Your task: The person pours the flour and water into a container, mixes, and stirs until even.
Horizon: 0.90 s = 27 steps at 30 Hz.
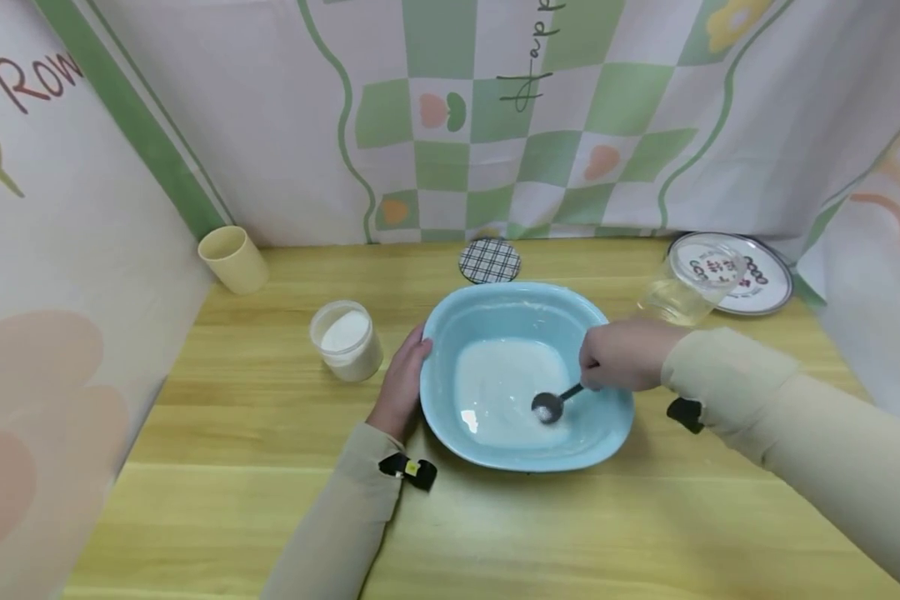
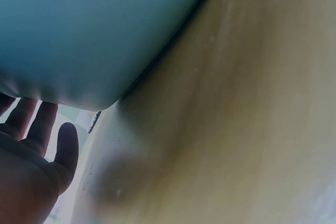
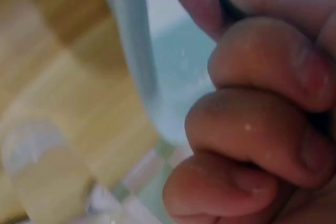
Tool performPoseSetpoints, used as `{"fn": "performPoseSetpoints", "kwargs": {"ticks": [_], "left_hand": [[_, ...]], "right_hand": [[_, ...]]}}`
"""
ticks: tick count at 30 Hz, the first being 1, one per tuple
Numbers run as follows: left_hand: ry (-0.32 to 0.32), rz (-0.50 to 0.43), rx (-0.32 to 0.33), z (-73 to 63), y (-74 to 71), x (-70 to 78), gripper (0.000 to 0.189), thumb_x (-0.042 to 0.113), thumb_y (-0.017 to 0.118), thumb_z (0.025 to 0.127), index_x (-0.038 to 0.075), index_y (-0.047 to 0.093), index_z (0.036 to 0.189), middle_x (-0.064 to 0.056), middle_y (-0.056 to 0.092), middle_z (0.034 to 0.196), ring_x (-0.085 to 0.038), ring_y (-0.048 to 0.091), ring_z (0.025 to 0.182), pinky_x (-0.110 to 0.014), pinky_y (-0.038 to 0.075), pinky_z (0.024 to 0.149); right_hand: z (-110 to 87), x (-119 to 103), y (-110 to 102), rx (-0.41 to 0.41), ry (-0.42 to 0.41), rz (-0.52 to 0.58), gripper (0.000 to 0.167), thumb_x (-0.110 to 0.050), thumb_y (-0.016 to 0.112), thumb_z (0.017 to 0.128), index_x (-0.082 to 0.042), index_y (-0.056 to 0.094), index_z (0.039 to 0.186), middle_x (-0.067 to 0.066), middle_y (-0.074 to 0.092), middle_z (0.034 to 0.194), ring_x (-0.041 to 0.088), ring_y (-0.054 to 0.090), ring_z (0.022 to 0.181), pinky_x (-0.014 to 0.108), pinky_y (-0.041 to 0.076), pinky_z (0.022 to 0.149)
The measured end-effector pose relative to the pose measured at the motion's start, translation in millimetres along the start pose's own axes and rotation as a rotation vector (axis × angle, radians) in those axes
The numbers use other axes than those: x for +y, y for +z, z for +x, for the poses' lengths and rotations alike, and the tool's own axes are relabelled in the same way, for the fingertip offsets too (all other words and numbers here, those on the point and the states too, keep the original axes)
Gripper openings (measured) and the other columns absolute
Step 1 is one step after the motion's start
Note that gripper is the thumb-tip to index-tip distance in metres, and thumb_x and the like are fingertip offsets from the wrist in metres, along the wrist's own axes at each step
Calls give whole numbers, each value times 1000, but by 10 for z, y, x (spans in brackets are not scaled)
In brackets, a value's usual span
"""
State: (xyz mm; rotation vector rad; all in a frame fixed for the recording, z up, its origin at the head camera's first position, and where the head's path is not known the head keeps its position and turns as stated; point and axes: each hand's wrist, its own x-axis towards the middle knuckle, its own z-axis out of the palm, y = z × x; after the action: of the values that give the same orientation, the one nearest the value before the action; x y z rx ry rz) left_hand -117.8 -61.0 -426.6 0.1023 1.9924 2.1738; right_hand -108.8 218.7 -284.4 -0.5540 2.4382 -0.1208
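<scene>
A light blue basin (image 1: pixel 438 417) with cloudy whitish liquid (image 1: pixel 502 375) in it stands on the wooden table. My right hand (image 1: pixel 622 354) reaches over its right rim and grips the dark handle of a small round spoon (image 1: pixel 547 407). The bowl of the spoon is at the liquid, near the front right of the basin. Up close in the right wrist view, curled fingers (image 3: pixel 241 124) wrap the handle. My left hand (image 1: pixel 401 383) rests against the basin's left side, thumb at the rim. In the left wrist view its extended fingers (image 2: pixel 42 127) touch the outer wall.
A clear jar of white powder (image 1: pixel 348 346) stands left of the basin, and a yellow cup (image 1: pixel 236 262) at the back left. Behind the basin lies a checked coaster (image 1: pixel 489 260). At the back right, a clear container with yellowish liquid (image 1: pixel 678 300) overlaps a patterned plate (image 1: pixel 768 296).
</scene>
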Motion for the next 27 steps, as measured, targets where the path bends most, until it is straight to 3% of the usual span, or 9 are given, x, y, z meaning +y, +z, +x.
{"fn": "performPoseSetpoints", "kwargs": {"ticks": [3, 7, 11, 15, 21, 27], "left_hand": [[3, 2, -2, 5, -1, -5, 49, 26, 36, 106, 13, 43, 153, -6, 43, 156, -24, 35, 145, -44, 28, 120], [-3, 2, 0, 7, -8, -19, 49, 26, 37, 106, 12, 42, 153, -6, 42, 156, -24, 34, 146, -43, 27, 121], [-9, 11, 9, -1, -28, -53, 49, 26, 37, 106, 12, 43, 153, -6, 42, 157, -24, 33, 146, -43, 25, 121], [-6, 13, 7, -5, -41, -75, 49, 27, 38, 106, 13, 43, 153, -5, 41, 157, -23, 31, 148, -43, 22, 122], [9, 22, 3, -3, -37, -69, 49, 27, 37, 106, 15, 44, 153, -3, 43, 156, -22, 33, 146, -43, 24, 122], [-10, 23, 9, 0, -31, -68, 49, 28, 37, 106, 15, 44, 153, -2, 42, 157, -21, 32, 147, -43, 25, 121]], "right_hand": [[50, -102, 58, -35, -41, 71, 19, -23, 63, 96, -19, 74, 81, -5, 62, 72, 10, 51, 62, 26, 44, 56], [199, -286, 106, -19, -54, 88, 19, -25, 63, 97, -20, 75, 84, -4, 66, 78, 12, 54, 67, 29, 47, 62], [367, -443, 122, 10, -11, 69, 18, -26, 61, 98, -20, 77, 92, -6, 67, 84, 13, 57, 73, 31, 48, 68], [489, -509, 104, 74, 27, 28, 21, -28, 58, 100, -17, 76, 99, -4, 64, 79, 15, 56, 70, 31, 47, 64], [516, -391, 32, 201, 91, -52, 25, -23, 50, 102, -15, 68, 86, 1, 57, 69, 18, 53, 63, 32, 45, 56], [349, -152, -24, 204, 207, -12, 27, -19, 44, 99, -14, 59, 78, 6, 55, 71, 22, 54, 63, 32, 46, 51]]}}
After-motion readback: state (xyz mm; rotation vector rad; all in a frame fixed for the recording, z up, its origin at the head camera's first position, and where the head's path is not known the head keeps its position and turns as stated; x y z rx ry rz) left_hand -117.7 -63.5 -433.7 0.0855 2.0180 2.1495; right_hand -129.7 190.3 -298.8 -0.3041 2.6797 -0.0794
